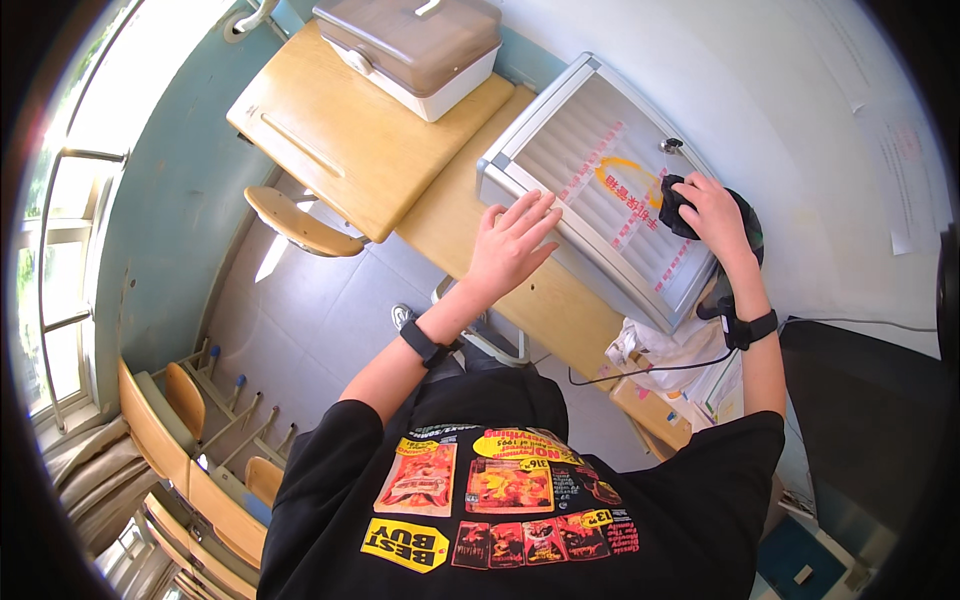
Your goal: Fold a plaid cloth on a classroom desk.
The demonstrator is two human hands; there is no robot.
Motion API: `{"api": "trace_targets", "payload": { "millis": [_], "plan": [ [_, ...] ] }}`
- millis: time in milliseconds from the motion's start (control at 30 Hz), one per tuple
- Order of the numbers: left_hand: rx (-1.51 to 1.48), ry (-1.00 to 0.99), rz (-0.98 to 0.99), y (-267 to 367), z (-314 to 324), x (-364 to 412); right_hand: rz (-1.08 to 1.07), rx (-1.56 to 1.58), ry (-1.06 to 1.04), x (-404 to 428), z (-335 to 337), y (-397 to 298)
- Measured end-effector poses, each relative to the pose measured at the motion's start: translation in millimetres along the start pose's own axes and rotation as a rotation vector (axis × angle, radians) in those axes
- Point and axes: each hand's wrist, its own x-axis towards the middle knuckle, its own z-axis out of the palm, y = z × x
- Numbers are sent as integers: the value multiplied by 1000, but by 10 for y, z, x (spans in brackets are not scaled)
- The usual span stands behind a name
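Observation:
In front of me a metal-framed cabinet [547, 161] with a clear front panel lies on a wooden desk, panel facing up. Red writing, rows of small red-and-white labels and a yellow loop mark [630, 171] show on or through the panel. A small lock [671, 145] sits near its far edge. My right hand [712, 214] grips a bunched black cloth [677, 214] against the panel; part of the cloth hangs over the cabinet's right edge. At the near frame edge is my left hand [516, 238], fingers spread and holding nothing; whether it touches the frame I cannot tell.
A white storage box [409, 86] with a translucent brown lid stands on the wooden desk [330, 127], beside a chair [300, 221]. White fabric [652, 349] and papers lie right of the cabinet. A black cable [652, 369] droops nearby. A large dark panel [862, 405] stands at right.

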Motion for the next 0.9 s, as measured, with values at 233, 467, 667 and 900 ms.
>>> {"api": "trace_targets", "payload": {
  "millis": [233,467,667,900],
  "plan": [
    [18,-2,-10,-5,35,-4,-137,162,75,371,134,-215],
    [77,-17,-15,-16,25,-31,-13,89,-149,-8,4,-176],
    [57,-26,-8,-3,51,-16,55,98,-43,94,73,-172],
    [50,-24,-31,28,25,-23,83,129,-257,13,8,-173]
  ]
}}
